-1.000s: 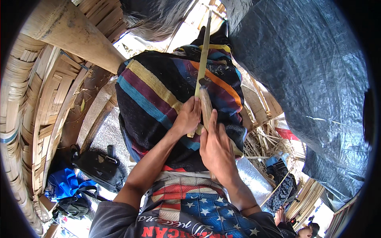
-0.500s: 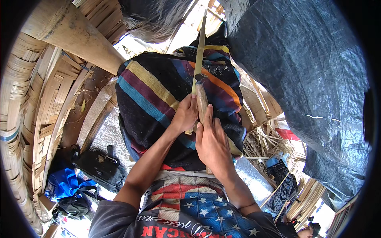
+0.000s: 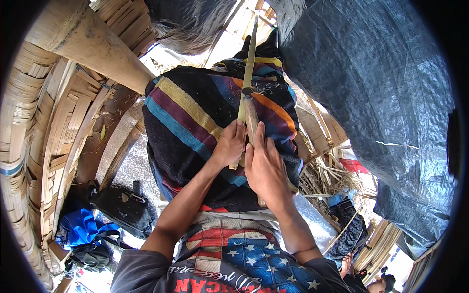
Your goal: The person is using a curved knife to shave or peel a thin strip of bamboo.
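Observation:
A long, narrow bamboo strip [image 3: 251, 53] runs from my lap toward the far side, its short near end showing below my left hand. My left hand [image 3: 228, 146] is closed round this strip, fingers pressed together. My right hand [image 3: 266, 168] grips a knife with a long wooden handle [image 3: 251, 117], index finger stretched along it; the handle's butt shows by my wrist. The knife's dark blade end [image 3: 247, 91] lies against the strip, most of the blade hard to make out. Under both hands a striped, dark cloth [image 3: 185, 110] covers my lap.
Woven bamboo wall [image 3: 63, 132] and a thick bamboo pole [image 3: 93, 44] stand at left; a dark tarp [image 3: 371, 97] hangs at right. A black bag [image 3: 122, 207] and blue bag [image 3: 85, 229] lie lower left. Bamboo shavings [image 3: 322, 176] pile at right. Another person [image 3: 378, 283] is lower right.
Both hands, the strip and the knife have shifted slightly to the right. The knife's blade end sits a little farther along the strip. A co-worker's hand has come into view at the lower right.

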{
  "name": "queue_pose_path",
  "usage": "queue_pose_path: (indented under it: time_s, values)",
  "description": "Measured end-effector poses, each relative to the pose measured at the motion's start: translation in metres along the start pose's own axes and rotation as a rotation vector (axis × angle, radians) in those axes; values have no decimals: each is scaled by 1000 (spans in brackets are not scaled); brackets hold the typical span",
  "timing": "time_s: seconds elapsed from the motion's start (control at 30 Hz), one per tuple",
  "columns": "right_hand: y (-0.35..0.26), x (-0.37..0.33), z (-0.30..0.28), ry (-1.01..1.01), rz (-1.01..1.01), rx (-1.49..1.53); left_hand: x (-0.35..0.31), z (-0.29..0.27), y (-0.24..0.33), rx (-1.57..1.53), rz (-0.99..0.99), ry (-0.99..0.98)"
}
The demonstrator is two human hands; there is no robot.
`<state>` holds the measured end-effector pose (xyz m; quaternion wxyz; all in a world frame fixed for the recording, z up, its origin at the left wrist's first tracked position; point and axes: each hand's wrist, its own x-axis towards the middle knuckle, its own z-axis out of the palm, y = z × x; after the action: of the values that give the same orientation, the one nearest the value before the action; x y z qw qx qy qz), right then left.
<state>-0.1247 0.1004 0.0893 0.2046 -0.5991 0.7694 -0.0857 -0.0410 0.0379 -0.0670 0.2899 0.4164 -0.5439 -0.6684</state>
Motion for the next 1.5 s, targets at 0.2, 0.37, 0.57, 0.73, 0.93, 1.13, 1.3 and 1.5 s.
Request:
queue_pose_path:
  time_s: [0.2, 0.37, 0.57, 0.73, 0.93, 1.13, 1.3, 1.5]
  values:
    - [-9, -9, 2, -49, 76, 35, -1, -2, 5, -38, -78, 0]
    - [2, 9, 5, -7, 49, 59, 3, 0, 2, 58, 36, -18]
    - [1, 10, 4, -35, -14, -7, 2, -4, -14, 157, 102, -7]
    - [7, 20, 7, -14, -5, -18, -1, 10, -16, 160, 252, 74]
    - [2, 36, 9, -15, 49, 61, 8, 4, -7, -129, 57, 82]
    - [-4, 22, 6, -57, 50, 63, -1, -1, -23, 216, 252, 74]
    - [4, 39, 13, 11, 46, 40, 7, 3, -11, 52, 57, 32]
    - [-9, 21, 1, -74, 114, 62, 0, -12, -33, 1342, 909, 122]
